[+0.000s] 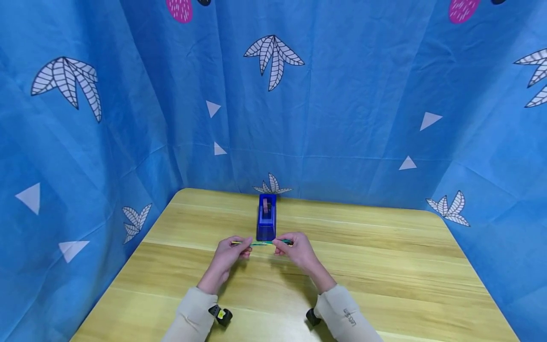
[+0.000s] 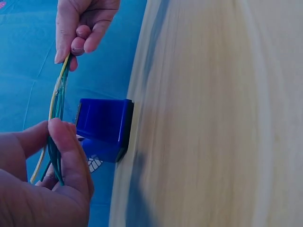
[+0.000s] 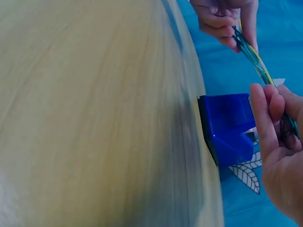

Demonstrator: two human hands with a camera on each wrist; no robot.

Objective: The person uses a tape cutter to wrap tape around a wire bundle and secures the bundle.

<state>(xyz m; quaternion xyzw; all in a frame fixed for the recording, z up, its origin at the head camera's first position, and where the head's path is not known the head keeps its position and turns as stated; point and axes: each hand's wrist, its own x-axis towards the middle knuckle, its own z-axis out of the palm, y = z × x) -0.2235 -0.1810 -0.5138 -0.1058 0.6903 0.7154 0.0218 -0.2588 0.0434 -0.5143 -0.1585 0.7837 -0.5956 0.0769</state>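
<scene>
There it is, right between the two hands: a slim bundle of strands (image 2: 57,101), mostly deep green with one bright yellow strand running along the side, stretched nearly level above the desk (image 1: 384,266). Look at the stretch between the hands: a clear, glossy patch catches the light there, and the strands lie close together around it. Down by the left hand (image 1: 231,252) they spread apart, the green ones bowing out a little and the yellow one curving off on its own, with loose tips poking past the fingers. That left hand has the bundle pinched between thumb and fingers; across from it, the right hand (image 1: 297,248) grips the other part the same way, its lower fingers curled in, and the green ends show beyond its thumb. Just past the bundle stands a glossy, deep blue plastic box (image 1: 266,232), its near end close to the strands, with a brownish-pink piece (image 1: 265,205) sitting inside its open top. Whether box and bundle touch, I can't tell. Pale sleeves (image 1: 194,308) cover both forearms, a small dark device (image 1: 221,315) at each wrist, and behind the wood-grained desk hangs a blue curtain (image 1: 342,95) printed with white leaves and triangles.
</scene>
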